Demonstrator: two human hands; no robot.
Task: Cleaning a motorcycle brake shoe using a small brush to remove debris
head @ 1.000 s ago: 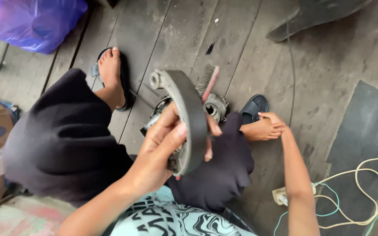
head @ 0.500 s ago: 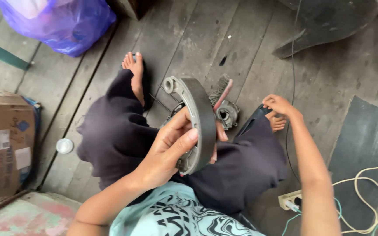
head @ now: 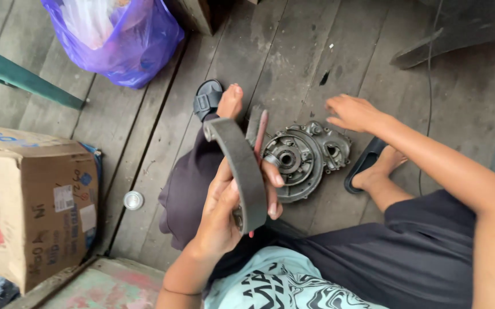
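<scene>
My left hand [head: 230,212] grips a curved grey brake shoe [head: 237,166], held upright over my lap, and a thin pink stick-like handle [head: 259,134] shows behind it. My right hand [head: 353,113] hovers open over the plank floor, just right of and above a round grey metal brake plate [head: 302,157] that lies flat between my feet. Nothing is in the right hand. My feet rest in dark sandals, one [head: 208,97] at the upper middle, the other [head: 365,163] to the right of the plate.
A purple plastic bag [head: 118,34] lies at the top left. A cardboard box [head: 30,200] stands at the left edge, with a small round metal cap [head: 133,199] beside it. A green bar [head: 24,80] crosses the upper left. A thin cable [head: 428,86] runs down the right.
My view has swung leftward. My right hand has lifted off my right foot and moved up to beside the brake plate. The left hand keeps hold of the brake shoe.
</scene>
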